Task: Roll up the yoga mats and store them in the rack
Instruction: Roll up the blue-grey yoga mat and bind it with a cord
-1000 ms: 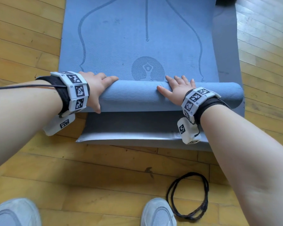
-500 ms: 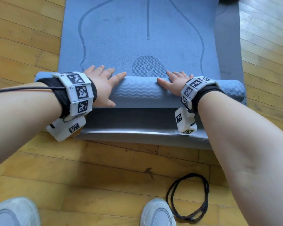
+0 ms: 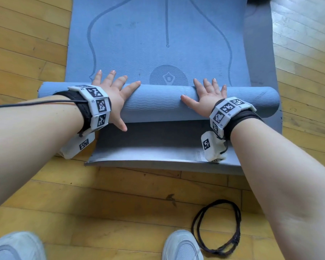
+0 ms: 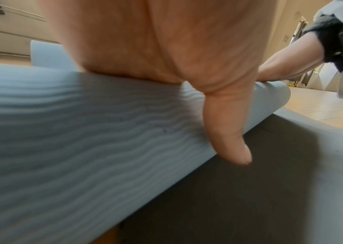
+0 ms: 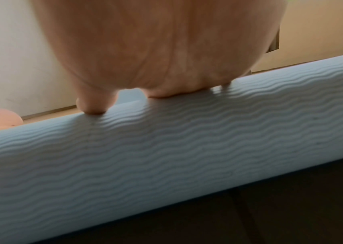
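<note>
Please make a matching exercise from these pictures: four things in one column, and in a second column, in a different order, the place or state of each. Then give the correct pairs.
1. left hand
2. blue mat
3. grey mat
4. black cord

A. coiled on the floor beside a shoe
B. flat under the other mat
C. pressing on the roll, fingers spread
D. partly rolled

Pairs: 1-C, 2-D, 3-B, 4-A
</note>
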### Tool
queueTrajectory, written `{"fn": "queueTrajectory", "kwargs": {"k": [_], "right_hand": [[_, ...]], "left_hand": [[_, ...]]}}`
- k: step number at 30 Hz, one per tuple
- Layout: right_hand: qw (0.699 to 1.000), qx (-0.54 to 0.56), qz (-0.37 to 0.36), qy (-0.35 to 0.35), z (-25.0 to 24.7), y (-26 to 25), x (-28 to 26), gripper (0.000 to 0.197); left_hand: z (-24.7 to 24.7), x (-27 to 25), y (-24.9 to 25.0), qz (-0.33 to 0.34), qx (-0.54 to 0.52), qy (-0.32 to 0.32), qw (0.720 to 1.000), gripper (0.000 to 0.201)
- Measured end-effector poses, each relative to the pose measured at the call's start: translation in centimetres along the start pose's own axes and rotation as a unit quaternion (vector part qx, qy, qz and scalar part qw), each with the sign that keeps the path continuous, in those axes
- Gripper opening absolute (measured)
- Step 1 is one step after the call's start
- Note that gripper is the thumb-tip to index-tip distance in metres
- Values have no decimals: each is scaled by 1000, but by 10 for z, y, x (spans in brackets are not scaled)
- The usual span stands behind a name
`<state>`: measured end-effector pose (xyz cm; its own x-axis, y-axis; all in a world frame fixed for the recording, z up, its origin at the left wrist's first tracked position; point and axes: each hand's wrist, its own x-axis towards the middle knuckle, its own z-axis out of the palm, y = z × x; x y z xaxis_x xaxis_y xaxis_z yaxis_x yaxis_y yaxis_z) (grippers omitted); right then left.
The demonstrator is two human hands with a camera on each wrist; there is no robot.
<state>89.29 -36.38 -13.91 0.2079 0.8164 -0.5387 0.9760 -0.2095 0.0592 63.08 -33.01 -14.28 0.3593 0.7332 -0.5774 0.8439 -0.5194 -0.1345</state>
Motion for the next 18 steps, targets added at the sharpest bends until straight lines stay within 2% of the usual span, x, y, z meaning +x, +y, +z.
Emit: {"fn": "queueTrajectory", "kwargs": {"k": [6,11,18], "right_hand": [[1000,-2,2,-21,-8,-2,6,83],[1000,4,-1,-21,-11,-3,12,83],[1000,16,25,-6,-16,-10,13,82]], "left_hand": [[0,-1,-1,-18,-28,23,999,120],[3,-10,1,-26,-21,10,999,109],[4,5,-7,-24,-22,11,999,125]]}}
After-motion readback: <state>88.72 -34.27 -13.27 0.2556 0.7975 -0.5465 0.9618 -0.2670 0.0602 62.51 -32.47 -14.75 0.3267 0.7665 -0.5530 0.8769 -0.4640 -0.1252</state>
